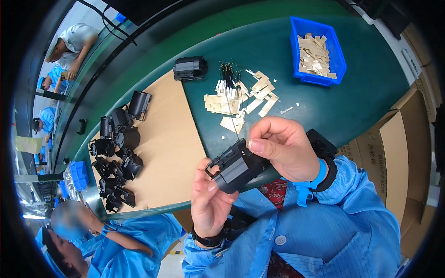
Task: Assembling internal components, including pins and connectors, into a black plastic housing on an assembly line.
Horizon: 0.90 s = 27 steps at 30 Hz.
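Note:
My left hand grips a black plastic housing from below and at its left end, holding it tilted in front of my chest. An open slotted frame shows along its upper left side. My right hand is closed in a pinch at the housing's upper edge; whatever lies between thumb and forefinger is hidden. From beside those fingertips a thin black wire rises toward a loose pile. That pile holds thin black cables and flat cream strips on the green table.
Several black housings stand on a cardboard sheet at the left. Another black housing sits at the sheet's far corner. A blue bin of cream strips stands far right. Cardboard boxes flank my right; a co-worker sits at my left.

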Tool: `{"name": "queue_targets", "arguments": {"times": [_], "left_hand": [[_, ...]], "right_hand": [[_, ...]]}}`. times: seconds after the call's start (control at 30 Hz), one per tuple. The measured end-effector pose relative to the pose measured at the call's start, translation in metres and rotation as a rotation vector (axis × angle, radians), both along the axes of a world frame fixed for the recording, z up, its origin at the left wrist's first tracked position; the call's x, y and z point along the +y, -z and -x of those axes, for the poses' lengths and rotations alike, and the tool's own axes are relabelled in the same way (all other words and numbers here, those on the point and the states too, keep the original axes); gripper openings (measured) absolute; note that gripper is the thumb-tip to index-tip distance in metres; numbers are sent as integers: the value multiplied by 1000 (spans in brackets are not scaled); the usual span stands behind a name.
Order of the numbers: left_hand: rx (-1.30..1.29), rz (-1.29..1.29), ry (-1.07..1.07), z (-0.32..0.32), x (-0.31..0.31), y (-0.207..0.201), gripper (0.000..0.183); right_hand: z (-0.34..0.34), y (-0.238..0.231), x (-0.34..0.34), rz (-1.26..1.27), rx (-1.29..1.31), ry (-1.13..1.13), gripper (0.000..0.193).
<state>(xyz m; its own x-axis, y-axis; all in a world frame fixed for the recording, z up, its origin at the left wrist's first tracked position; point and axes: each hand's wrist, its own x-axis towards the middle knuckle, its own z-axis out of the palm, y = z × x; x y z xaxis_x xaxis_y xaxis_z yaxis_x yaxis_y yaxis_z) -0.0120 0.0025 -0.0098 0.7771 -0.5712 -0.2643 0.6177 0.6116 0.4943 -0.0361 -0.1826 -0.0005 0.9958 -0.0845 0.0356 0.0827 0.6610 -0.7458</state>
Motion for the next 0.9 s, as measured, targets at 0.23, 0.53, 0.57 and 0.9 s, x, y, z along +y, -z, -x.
{"name": "queue_targets", "arguments": {"times": [0.23,0.53,0.57,0.9], "left_hand": [[-277,-191,-24,10,-4,-7,61],[-246,-222,-84,10,-12,-5,57],[-244,-223,-82,9,-12,-6,57],[-226,-190,-71,7,-15,-9,65]], "right_hand": [[2,-9,1,114,58,-46,7],[2,-5,1,998,-326,202,8],[3,-5,3,998,-324,202,8],[4,-7,10,1179,-335,304,9]]}}
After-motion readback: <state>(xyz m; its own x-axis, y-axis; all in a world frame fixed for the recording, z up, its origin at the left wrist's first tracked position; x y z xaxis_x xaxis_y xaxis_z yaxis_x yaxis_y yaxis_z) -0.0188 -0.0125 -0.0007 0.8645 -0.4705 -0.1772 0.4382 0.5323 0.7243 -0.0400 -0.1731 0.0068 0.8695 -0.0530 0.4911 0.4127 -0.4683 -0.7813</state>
